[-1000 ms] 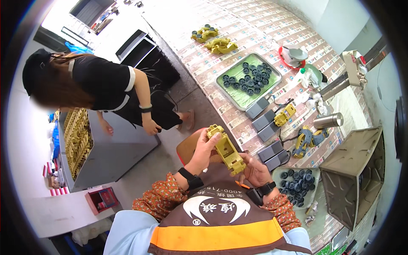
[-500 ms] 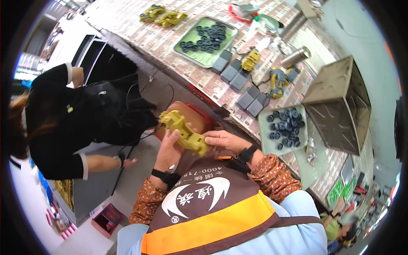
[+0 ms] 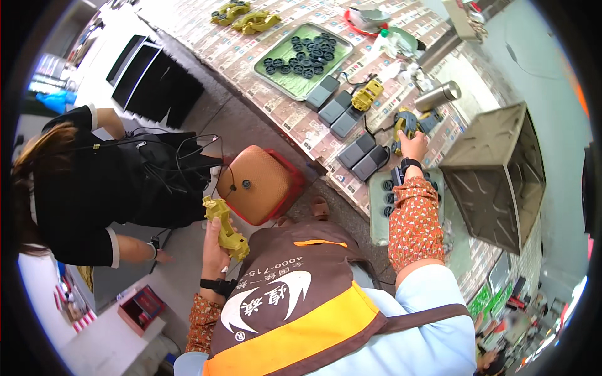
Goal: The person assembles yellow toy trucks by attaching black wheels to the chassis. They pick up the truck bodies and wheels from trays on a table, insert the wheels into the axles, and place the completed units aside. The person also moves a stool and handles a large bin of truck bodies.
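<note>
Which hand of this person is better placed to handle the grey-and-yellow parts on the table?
Probably the right hand: it is at the grey-and-yellow parts. The left hand is farther from them and holds a yellow shell.

White characters (image 3: 285,276) and digits (image 3: 276,266) crossed the brown apron (image 3: 326,272), near the grip of the left hand (image 3: 215,249). A white emblem (image 3: 266,302) there bore larger lettering (image 3: 276,296).

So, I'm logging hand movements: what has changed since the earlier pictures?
The right hand let go of the yellow part and went rightward to the grey-and-yellow assembly. The left hand moved left, still holding the part. On the table, the metal bottle stayed put.
</note>
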Motion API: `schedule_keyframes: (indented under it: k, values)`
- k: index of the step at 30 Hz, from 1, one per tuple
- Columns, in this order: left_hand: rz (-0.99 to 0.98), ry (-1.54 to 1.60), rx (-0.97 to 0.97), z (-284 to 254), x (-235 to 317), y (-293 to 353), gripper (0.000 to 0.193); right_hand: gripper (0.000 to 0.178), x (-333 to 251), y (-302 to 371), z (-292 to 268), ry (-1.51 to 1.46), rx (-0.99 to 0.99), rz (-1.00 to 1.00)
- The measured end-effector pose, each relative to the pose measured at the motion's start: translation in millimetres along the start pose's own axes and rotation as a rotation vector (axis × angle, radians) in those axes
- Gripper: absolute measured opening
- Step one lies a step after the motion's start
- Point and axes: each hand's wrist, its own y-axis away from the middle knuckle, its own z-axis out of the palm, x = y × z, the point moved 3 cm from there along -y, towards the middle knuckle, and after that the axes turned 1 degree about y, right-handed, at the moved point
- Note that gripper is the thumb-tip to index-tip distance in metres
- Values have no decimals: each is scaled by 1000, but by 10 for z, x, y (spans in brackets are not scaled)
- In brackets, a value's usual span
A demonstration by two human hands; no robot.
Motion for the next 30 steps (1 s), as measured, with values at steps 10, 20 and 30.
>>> schedule_keyframes:
  k: [10,20,30]
  values:
    - [19,82,19,724,-238,-20,45,24,459,-184,78,-1342,-484,265]
    - [-196,-8,-400,2190,-308,-222,54,36,678,466,-763,-1716,-940,388]
    - [-327,92,-720,3082,-393,-316,59,43,583,725,-1042,-1745,-953,326]
